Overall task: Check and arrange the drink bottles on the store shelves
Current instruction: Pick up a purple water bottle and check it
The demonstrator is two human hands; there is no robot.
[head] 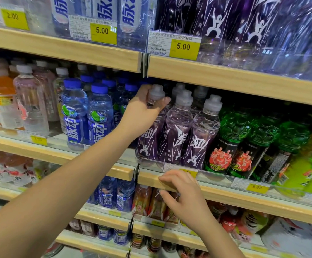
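In the head view, the left hand reaches up from the lower left of the frame to the middle shelf, at the centre. Its fingers and thumb are curled round the neck of a clear purple plastic drink bottle, just beneath its grey sports cap. This bottle stands upright at the front of the shelf, at the left end of a row of matching purple bottles, and touches the next one.

Left of it stand blue-capped bottles with blue labels; right of the purple row are dark green bottles.

The right hand is lower, right of centre. Its fingers are loosely bent and apart, holding nothing, and the fingertips touch the pale wooden front edge of the middle shelf directly below the purple row.

A yellow price tag reading 5.00 sits on that edge further right, and another yellow 5.00 tag hangs on the shelf above.
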